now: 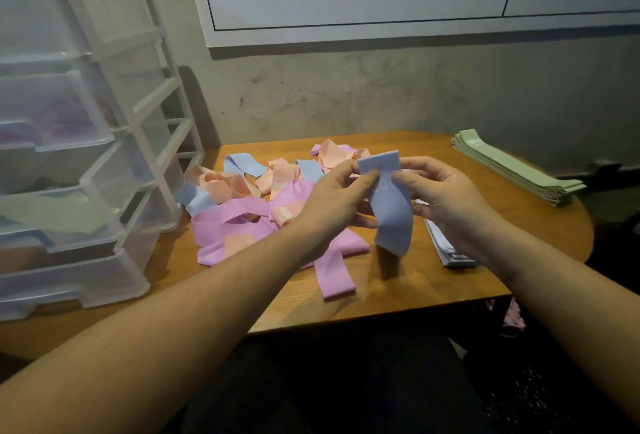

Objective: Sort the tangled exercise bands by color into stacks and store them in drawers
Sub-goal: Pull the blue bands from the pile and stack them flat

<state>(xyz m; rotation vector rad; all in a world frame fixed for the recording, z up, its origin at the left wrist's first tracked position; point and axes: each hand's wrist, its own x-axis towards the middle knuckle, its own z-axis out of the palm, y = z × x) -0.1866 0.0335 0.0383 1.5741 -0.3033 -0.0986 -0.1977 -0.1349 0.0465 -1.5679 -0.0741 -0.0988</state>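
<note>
The lifted band [391, 212] is pale blue. The tangle [263, 205] at nine o'clock mixes pink, peach and blue; the stack [516, 167] at two o'clock is green. The counter [398, 281] is orange-brown wood.

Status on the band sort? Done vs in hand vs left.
Done: a flat stack of green bands lies at the table's right edge. In hand: both hands, left hand and right hand, hold one light blue band. Left: the tangled pile of pink, peach and blue bands; storing stacks in the clear plastic drawer unit.
</note>
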